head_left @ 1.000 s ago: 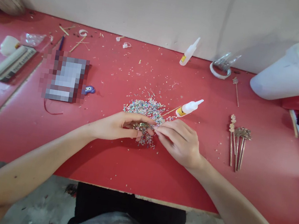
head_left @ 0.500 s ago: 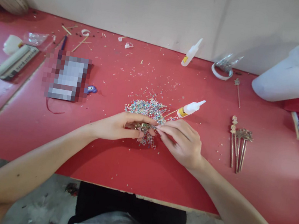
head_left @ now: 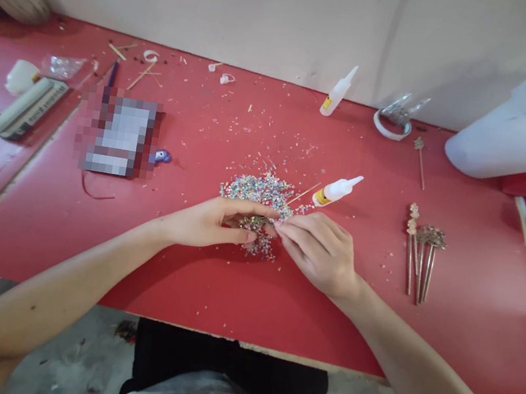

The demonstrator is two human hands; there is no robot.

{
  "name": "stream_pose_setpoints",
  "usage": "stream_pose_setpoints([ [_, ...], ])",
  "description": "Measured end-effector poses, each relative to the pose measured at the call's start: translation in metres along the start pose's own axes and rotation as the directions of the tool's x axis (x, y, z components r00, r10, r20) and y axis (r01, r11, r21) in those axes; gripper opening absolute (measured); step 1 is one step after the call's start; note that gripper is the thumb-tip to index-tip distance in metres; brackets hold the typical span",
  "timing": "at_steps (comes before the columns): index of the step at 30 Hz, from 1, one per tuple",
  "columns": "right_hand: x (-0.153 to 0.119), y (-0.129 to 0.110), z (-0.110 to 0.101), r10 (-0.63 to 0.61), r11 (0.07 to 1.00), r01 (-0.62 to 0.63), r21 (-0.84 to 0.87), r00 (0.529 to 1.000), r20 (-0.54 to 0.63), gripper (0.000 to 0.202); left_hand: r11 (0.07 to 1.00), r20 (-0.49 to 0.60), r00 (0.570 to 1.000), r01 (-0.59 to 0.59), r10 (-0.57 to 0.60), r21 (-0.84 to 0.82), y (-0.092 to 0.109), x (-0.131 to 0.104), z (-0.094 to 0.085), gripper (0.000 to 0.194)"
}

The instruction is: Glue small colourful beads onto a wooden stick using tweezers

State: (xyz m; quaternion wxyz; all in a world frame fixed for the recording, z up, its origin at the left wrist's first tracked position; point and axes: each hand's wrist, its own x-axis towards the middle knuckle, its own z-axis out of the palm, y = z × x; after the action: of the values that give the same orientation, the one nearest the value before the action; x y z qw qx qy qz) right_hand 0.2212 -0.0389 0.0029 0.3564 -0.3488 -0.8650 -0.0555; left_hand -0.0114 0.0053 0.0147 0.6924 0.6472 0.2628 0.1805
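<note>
My left hand (head_left: 219, 222) is curled around a metallic ornament (head_left: 253, 223) like the heads of the hair sticks at the right; the fingers partly cover it. My right hand (head_left: 319, 249) is closed in a pinch, its fingertips meeting the ornament's right side. What they pinch is too small to make out. A thin tan stick (head_left: 304, 193) slants up and right from beside the fingertips. Its lower end is hidden, so I cannot tell which hand holds it. Small shiny rhinestones (head_left: 259, 188) lie in a pile behind and under my left hand.
A glue bottle (head_left: 336, 191) lies just beyond my right hand, and a second bottle (head_left: 338, 90) is near the wall. Several hair sticks (head_left: 425, 263) lie at the right. A tape roll (head_left: 391, 125) and white container (head_left: 496, 131) are farther back. A blurred object (head_left: 120, 138) lies left.
The thin stick has shifted slightly up and right. The left hand keeps its hold on the ornament, and the right fingertips have moved only a little.
</note>
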Motion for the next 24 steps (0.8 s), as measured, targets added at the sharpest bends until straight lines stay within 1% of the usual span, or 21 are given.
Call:
stream_pose_setpoints([
  [5,-0.0011,0.0003,-0.0002,-0.019,1.0,0.019,-0.017,1.0,-0.024,0.02,1.0,0.008,1.0,-0.012,0.012,0.001,0.0007,-0.0001,0.0005,0.046],
  [12,-0.0001,-0.0007,-0.0006,-0.026,0.999,0.026,-0.037,1.0,0.01,0.018,1.0,-0.004,1.0,-0.002,0.002,0.016,-0.0012,0.0012,0.0015,0.048],
  [24,0.0009,-0.0012,-0.0004,-0.026,1.0,0.026,-0.012,1.0,0.007,0.019,1.0,-0.03,0.999,0.023,-0.023,0.004,0.0008,0.0013,0.003,0.049],
])
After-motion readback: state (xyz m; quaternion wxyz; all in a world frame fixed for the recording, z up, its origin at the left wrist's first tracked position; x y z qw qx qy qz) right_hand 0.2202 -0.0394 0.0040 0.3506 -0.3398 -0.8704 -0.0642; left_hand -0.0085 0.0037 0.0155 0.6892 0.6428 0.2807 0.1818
